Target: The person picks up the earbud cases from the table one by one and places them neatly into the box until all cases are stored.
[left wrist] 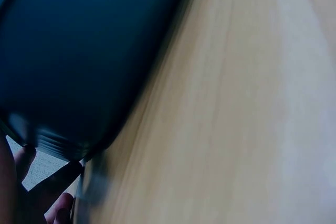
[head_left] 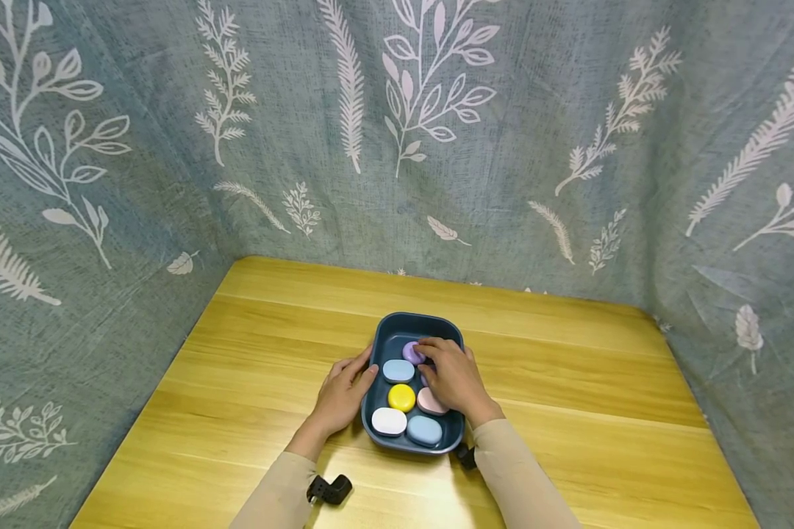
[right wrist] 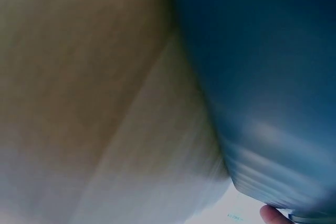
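A dark blue rectangular tub (head_left: 390,330) stands on the table, holding several smooth round and oval soap bars. My left hand (head_left: 340,393) grips its left wall, thumb over the rim and fingers against the outside; the left wrist view shows fingertips touching the wall. Over the tub's right side, my right hand (head_left: 453,378) curls thumb and forefinger at a round purple soap (head_left: 411,353). Under that hand a second purple soap (head_left: 424,378) is mostly hidden. Nearby lie a light blue oval soap (head_left: 398,371), a yellow round one and a pink soap (head_left: 430,401).
At the tub's near end are a white soap (head_left: 389,422) and another light blue soap (head_left: 425,430). The wooden table (head_left: 271,330) is bounded by a leaf-patterned grey-green curtain (head_left: 397,220) behind and at the sides. Black wrist cameras (head_left: 331,489) sit on both sleeves.
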Demonstrator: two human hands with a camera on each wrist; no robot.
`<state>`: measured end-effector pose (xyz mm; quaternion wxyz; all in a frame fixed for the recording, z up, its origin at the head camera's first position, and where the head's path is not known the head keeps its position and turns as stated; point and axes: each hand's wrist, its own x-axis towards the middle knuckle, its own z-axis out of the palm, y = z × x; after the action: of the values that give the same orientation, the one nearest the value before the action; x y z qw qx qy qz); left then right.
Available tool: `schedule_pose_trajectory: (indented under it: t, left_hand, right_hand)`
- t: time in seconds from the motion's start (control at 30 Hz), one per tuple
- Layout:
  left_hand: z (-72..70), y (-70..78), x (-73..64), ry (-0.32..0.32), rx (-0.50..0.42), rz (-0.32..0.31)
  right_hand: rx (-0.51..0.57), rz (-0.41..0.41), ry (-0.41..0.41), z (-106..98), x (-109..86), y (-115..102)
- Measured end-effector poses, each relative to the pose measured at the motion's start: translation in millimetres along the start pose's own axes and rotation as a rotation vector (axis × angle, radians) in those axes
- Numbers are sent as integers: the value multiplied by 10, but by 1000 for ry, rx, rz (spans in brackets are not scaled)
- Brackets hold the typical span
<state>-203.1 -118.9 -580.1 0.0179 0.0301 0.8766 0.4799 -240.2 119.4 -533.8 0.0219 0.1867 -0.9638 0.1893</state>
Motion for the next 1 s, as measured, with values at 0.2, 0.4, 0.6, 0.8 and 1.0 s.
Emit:
schedule_pose_trajectory:
  t: [0.2, 0.4, 0.6, 0.8, 1.0]
  left_hand:
    - [-4, -15, 3, -4, 4, -5]
    - [-9, -15, 0, -12, -15, -13]
    - [-19, -25, 6, -27, -21, 5]
    - [-37, -71, 19, -61, -33, 47]
    - [-126, -121, 38, -145, -118, 67]
  right_hand:
    - [11, -4, 32, 14, 4, -10]
    - [68, -26, 98, 33, 2, 4]
    - [164, -47, 131, 28, -10, 31]
    - [256, -49, 129, -15, -62, 55]
    - [283, -32, 138, -71, -143, 111]
